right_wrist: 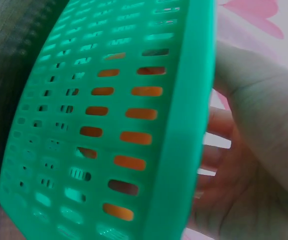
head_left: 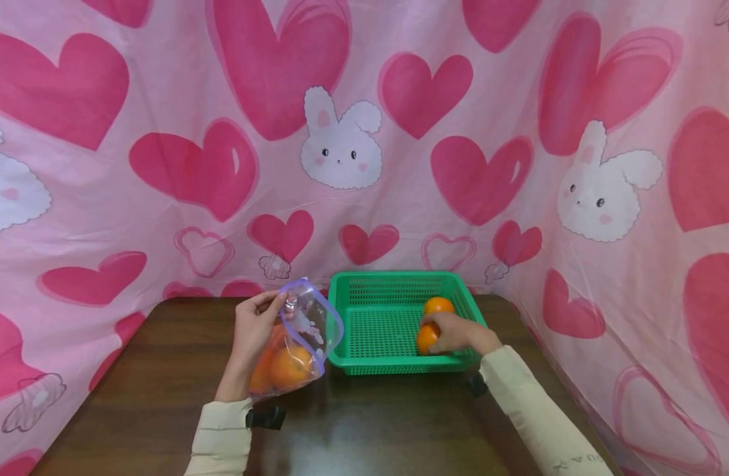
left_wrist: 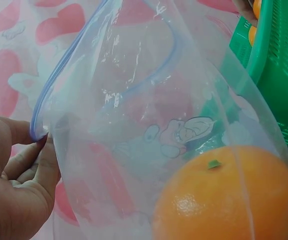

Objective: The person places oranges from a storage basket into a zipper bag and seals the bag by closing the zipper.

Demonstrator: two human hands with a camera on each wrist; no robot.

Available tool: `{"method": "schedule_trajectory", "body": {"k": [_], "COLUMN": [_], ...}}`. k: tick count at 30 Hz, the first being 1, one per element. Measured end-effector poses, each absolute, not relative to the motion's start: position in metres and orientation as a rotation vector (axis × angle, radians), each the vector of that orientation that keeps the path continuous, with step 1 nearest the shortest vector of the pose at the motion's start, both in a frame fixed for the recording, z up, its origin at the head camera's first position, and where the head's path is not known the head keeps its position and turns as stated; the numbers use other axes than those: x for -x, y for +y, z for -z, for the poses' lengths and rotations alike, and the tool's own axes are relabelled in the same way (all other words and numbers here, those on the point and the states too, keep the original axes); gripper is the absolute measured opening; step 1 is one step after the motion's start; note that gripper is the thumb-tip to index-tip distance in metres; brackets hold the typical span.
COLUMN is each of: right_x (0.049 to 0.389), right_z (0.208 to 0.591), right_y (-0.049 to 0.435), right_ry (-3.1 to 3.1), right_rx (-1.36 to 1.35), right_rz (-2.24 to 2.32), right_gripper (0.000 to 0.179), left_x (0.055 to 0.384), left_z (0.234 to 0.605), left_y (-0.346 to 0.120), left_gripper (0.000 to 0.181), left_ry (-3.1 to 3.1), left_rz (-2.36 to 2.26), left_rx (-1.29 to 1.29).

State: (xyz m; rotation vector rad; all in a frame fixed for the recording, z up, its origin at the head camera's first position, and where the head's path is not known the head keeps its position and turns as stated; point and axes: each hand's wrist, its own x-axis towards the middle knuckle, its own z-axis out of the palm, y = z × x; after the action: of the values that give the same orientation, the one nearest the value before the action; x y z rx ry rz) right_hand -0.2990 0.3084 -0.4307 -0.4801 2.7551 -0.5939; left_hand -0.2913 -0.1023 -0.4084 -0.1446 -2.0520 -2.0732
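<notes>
My left hand [head_left: 254, 327] pinches the purple-edged mouth of a clear zip bag [left_wrist: 134, 107] between thumb and fingers. The bag gapes toward the right, and several oranges [head_left: 291, 367] lie in its lower part. One bagged orange [left_wrist: 228, 200] shows a small green stem end up close. Over the green basket [head_left: 376, 324], my right hand [head_left: 459, 332] reaches past the front right rim and grips an orange [head_left: 427, 338]. Just behind it sits another orange [head_left: 439, 305]. In the right wrist view the basket wall [right_wrist: 119, 100] hides the fingertips; orange shows through its slots.
The basket stands at the back of a dark wooden table [head_left: 132, 370], right of the bag. A pink curtain [head_left: 400, 211] with hearts and rabbits hangs behind and along both sides. Dark straps [head_left: 266, 418] circle the sleeved wrists.
</notes>
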Motion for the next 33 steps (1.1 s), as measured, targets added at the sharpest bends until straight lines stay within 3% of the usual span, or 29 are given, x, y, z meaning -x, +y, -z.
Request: {"method": "schedule_trajectory", "body": {"k": [33], "right_x": [0.308], "right_z": [0.416], "right_y": [0.290], "right_ry": [2.930], "right_rx": [0.839], "right_rz": [0.867], "right_gripper": [0.064], "left_x": [0.294], "left_z": [0.412], "left_y": [-0.103], "left_gripper": [0.029], "left_ry": [-2.019], "left_rz": [2.061], "left_rx": [0.181]}}
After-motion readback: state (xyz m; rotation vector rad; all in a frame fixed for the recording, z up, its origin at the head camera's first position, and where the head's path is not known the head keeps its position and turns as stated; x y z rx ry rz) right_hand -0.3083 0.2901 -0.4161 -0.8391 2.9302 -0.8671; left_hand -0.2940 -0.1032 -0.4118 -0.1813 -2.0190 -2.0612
